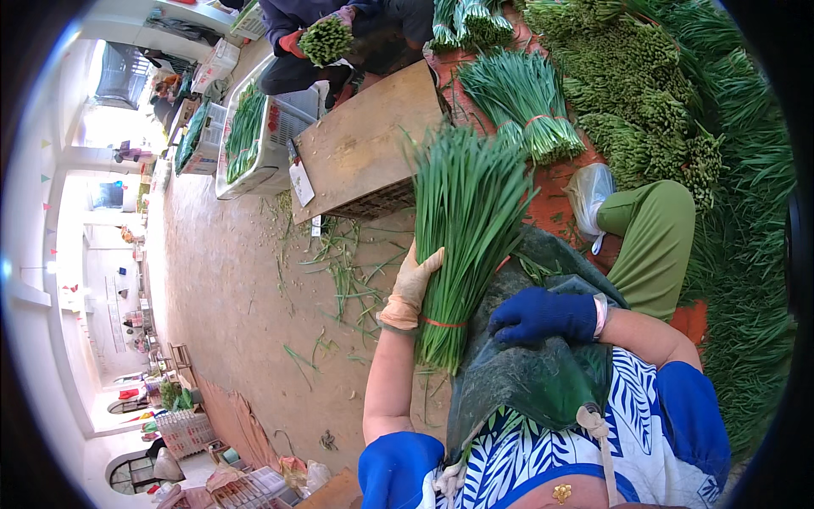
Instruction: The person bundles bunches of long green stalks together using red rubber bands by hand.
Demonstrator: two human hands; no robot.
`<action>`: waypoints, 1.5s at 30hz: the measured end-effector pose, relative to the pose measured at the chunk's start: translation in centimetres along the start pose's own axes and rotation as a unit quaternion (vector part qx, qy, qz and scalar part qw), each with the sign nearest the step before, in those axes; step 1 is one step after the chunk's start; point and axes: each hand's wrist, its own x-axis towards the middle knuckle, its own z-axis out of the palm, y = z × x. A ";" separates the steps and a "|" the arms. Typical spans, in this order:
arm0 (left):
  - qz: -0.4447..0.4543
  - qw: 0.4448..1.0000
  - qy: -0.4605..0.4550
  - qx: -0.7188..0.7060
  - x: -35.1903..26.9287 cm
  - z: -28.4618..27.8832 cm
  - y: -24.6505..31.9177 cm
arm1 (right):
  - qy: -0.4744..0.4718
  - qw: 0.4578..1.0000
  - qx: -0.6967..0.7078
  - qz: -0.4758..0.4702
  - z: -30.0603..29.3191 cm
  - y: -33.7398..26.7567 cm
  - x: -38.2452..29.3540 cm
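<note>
A bunch of long green garlic chives [467,210] lies across my lap side with its leaves pointing away from me. A red band [443,323] circles it near the pale cut ends. My left hand [413,280], in a pale rubber glove, grips the bunch from its left side, thumb over the leaves. My right hand [544,315], in a blue knitted glove, rests with curled fingers over a dark green waterproof apron [534,375], just right of the bunch. Its palm side is hidden.
A wooden board [375,140] on a crate bears a cleaver [301,175]. Tied chive bunches [524,105] lie on red sheeting, beside stacked chives [629,89]. Across from me, a person's gloved hands hold a bunch [325,41], near a white crate [245,140]. Leaf scraps [346,273] litter the floor.
</note>
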 end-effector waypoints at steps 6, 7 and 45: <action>-0.023 0.998 0.046 -0.045 -0.7 -0.5 -0.8 | 0.093 0.996 -0.017 0.002 0.0 0.8 0.1; -0.026 0.997 0.043 -0.059 -0.9 -0.4 -0.7 | 0.130 0.991 -0.009 0.013 -0.5 0.9 0.1; 0.176 0.915 0.199 0.304 -4.7 7.0 -0.2 | 0.353 0.878 -0.254 -0.199 -10.0 -2.4 2.2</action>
